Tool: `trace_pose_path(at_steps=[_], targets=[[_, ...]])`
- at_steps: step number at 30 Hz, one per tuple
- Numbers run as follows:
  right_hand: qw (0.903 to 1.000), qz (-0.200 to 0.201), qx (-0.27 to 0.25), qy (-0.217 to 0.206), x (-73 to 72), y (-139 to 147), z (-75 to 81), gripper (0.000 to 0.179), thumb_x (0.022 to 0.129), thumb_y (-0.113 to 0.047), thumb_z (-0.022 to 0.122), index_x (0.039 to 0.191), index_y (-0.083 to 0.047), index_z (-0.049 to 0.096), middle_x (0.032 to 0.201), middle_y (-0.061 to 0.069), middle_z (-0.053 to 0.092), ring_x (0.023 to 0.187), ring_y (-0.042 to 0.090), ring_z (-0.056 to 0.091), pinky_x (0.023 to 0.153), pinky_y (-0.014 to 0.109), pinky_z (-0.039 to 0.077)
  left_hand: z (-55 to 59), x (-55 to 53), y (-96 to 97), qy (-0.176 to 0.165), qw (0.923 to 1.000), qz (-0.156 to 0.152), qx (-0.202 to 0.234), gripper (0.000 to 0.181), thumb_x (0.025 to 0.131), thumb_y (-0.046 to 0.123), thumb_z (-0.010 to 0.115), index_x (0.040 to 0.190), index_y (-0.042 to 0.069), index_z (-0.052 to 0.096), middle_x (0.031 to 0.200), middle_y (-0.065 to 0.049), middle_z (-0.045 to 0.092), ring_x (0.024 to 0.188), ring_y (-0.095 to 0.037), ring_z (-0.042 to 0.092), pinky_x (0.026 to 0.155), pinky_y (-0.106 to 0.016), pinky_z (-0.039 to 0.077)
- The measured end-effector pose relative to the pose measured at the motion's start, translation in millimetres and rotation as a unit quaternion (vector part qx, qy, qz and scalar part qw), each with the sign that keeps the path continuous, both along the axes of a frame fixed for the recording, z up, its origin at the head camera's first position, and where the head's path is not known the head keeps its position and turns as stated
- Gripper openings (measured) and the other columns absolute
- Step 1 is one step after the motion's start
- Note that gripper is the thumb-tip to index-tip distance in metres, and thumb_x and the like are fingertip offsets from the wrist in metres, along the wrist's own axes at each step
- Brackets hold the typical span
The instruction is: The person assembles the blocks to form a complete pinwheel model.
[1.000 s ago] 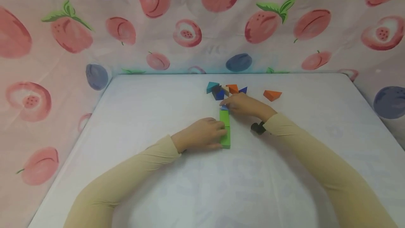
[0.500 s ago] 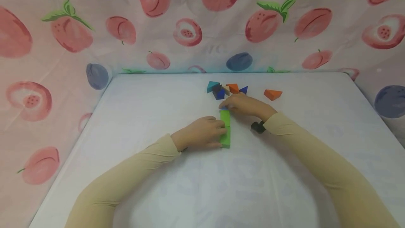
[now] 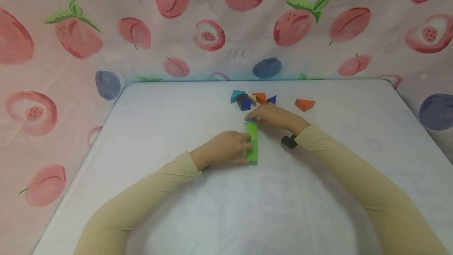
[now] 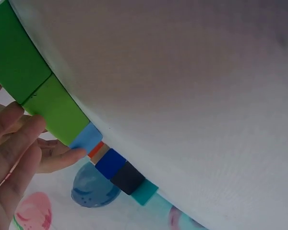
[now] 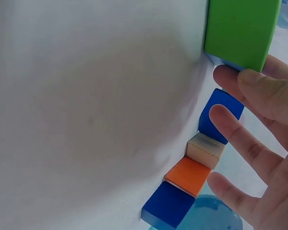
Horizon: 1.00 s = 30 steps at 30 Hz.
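Two green blocks lie end to end on the white table, the near green block (image 3: 252,158) and the far green block (image 3: 251,127). My left hand (image 3: 226,148) rests from the left across their joint, fingers extended along the top edge in the left wrist view. Against the far end of the row sits a light blue block (image 4: 89,138), mostly covered by fingers in the head view. My right hand (image 3: 274,117) pinches this light blue block between thumb (image 5: 252,79) and forefinger, its other fingers spread apart.
Just beyond my right hand lies a cluster: a teal block (image 3: 237,96), a black block (image 3: 242,99), a dark blue block (image 3: 245,106), a tan block (image 3: 253,100), an orange block (image 3: 260,98) and a blue block (image 3: 271,100). Another orange block (image 3: 305,104) lies apart at right.
The light blue block has come slightly nearer, up to the far green block's end. That green block has shifted a touch to the right. My left hand has hardly moved.
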State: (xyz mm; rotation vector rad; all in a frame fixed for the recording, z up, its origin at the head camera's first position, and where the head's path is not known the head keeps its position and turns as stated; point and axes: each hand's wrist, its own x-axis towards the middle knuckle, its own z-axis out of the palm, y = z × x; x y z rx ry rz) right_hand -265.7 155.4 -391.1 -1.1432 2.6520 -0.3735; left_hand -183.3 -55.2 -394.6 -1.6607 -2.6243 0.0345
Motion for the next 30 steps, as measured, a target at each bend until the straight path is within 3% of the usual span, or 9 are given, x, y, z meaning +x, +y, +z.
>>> trace_pose_path(at_steps=[8, 17, 30], targets=[[1.0, 0.001, 0.001, 0.0, 0.3, -1.2, 0.3, 0.036, 0.088, -0.001, 0.06, 0.12, -0.015, 0.065, 0.122, 0.003, 0.065, 0.115, 0.027, 0.058, 0.099, 0.051, 0.042, 1.0, -0.4, -0.6, 0.007, 1.0, -0.002, -0.006, 0.04, 0.088, 0.049, 0.058, 0.114, 0.019, 0.058, 0.124, -0.005, 0.058, 0.111, -0.018, 0.058, 0.097, -0.032, 0.047], [0.9999, -0.009, 0.004, -0.003, 1.6, -0.4, -1.9, 0.036, 0.089, -0.005, 0.06, 0.122, -0.018, 0.064, 0.124, 0.001, 0.064, 0.118, 0.025, 0.057, 0.1, 0.048, 0.042, -1.8, -1.9, -1.0, 0.007, 0.9999, -0.01, 0.007, 0.038, 0.087, 0.047, 0.06, 0.113, 0.019, 0.059, 0.123, -0.005, 0.057, 0.114, -0.018, 0.054, 0.104, -0.031, 0.042], [0.9997, -0.022, 0.008, -0.002, 6.9, -1.3, -0.9, 0.039, 0.087, -0.001, 0.062, 0.122, -0.018, 0.064, 0.12, 0.001, 0.066, 0.115, 0.024, 0.059, 0.088, 0.039, 0.04, -4.8, -1.0, 0.4, 0.007, 0.9997, -0.02, 0.015, 0.041, 0.086, 0.049, 0.061, 0.112, 0.018, 0.058, 0.117, -0.006, 0.058, 0.101, -0.016, 0.06, 0.091, -0.028, 0.049]])
